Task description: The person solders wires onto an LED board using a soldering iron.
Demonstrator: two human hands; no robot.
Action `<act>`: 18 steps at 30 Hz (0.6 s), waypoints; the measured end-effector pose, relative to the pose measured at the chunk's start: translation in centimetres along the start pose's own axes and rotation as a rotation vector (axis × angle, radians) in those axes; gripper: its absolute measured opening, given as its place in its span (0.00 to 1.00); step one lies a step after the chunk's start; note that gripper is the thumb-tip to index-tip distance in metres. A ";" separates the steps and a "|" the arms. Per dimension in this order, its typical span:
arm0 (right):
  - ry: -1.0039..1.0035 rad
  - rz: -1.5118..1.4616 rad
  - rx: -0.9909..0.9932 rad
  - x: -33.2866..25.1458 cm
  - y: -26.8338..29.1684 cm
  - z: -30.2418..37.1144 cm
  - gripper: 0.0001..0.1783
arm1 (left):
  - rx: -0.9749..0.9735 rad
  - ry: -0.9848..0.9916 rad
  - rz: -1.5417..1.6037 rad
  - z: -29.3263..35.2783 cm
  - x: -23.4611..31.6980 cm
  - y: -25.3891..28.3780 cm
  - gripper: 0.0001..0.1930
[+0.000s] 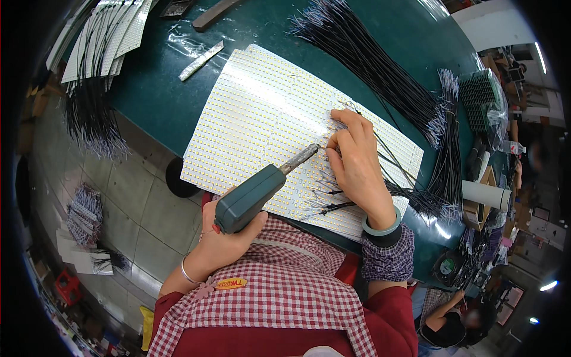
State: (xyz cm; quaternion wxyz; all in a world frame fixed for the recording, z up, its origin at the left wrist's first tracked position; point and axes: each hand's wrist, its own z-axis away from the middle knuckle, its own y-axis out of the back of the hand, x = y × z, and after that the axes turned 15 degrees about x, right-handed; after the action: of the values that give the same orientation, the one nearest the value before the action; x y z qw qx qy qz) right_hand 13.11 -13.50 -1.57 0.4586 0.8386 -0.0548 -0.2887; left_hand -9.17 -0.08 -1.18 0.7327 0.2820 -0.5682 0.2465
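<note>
My left hand [232, 238] is wrapped round the handle of a dark green soldering gun [250, 199]. Its grey metal tip points up and right, ending close to the fingertips of my right hand [357, 160]. That hand bends over a white LED panel [250, 107] dotted with yellow chips, its thumb and fingers pinching a thin wire whose end is partly hidden. Short black wires with pale stripped ends [324, 199] lie on the panel below my right fingers. More than one panel appears stacked here, edges slightly offset.
A long bundle of black wires [369, 59] lies across the green table [154, 101], with another bundle [449, 143] to the right. Wired panels [128, 35] overhang the far left edge. A white roll [486, 195] sits at the right; a person [449, 321] works at lower right.
</note>
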 end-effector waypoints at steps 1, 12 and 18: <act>-0.004 0.003 -0.005 0.0 0.0 0.0 0.09 | 0.001 0.007 -0.002 0.0 0.0 0.0 0.08; 0.010 0.012 0.012 0.0 -0.1 0.0 0.08 | 0.094 0.007 0.081 0.5 0.3 0.2 0.08; -0.062 -0.052 -0.013 -0.1 0.3 0.1 0.08 | 0.087 0.039 0.115 0.8 0.1 0.3 0.08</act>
State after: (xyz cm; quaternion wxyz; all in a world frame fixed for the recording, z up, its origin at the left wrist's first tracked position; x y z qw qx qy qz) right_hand 13.04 -13.73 -1.35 0.4545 0.8273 -0.0453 -0.3270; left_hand -9.89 -0.39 -0.90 0.7152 0.2757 -0.5578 0.3182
